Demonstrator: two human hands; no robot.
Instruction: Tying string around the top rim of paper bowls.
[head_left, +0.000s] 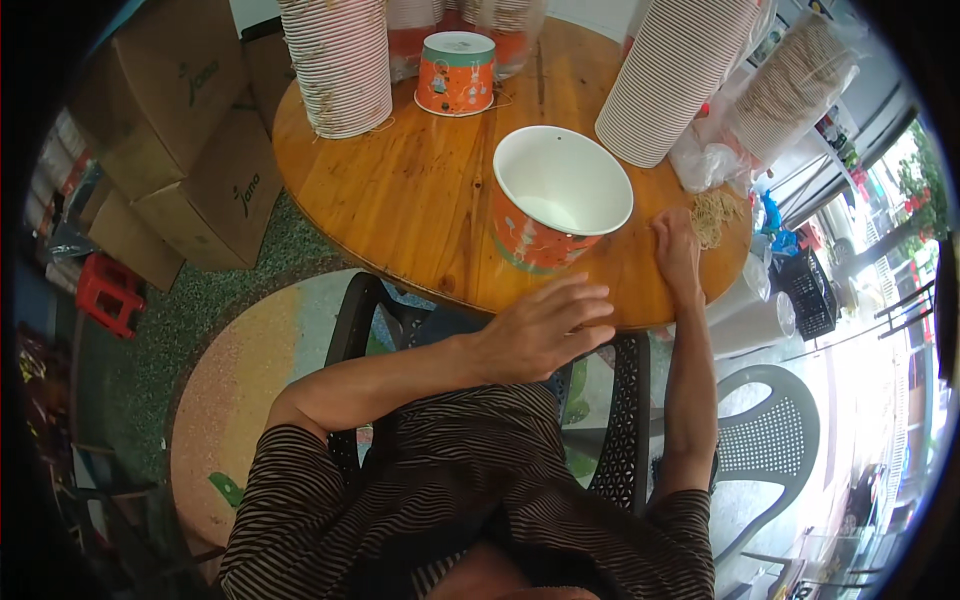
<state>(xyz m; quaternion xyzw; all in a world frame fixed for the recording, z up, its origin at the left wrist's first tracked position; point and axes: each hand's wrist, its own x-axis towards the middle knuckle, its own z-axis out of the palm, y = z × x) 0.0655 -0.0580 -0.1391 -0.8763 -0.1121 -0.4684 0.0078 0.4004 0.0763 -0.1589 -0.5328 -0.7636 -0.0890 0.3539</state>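
An orange paper bucket (545, 235) with a white inside and a green base stands upright near the table's front edge, mouth up. My left hand (545, 330) hovers in front of it, fingers loosely bent and apart, holding nothing. To the right of the bucket, my right hand (678, 250) rests at the tabletop with its fingers curled in. Whether anything is between those fingers is hidden. Right beside that hand lies a pile of thin tan rubber bands (714, 218). Farther back, a second orange bucket (456, 80) sits upside down.
Tall stacks of nested paper buckets rise at the back left (338, 65) and back right (680, 75) of the round wooden table (390, 200). A bagged stack (795, 90) leans beyond. Cardboard boxes (205, 200) and a red stool (110, 293) are on the left, a grey chair (765, 430) on the right.
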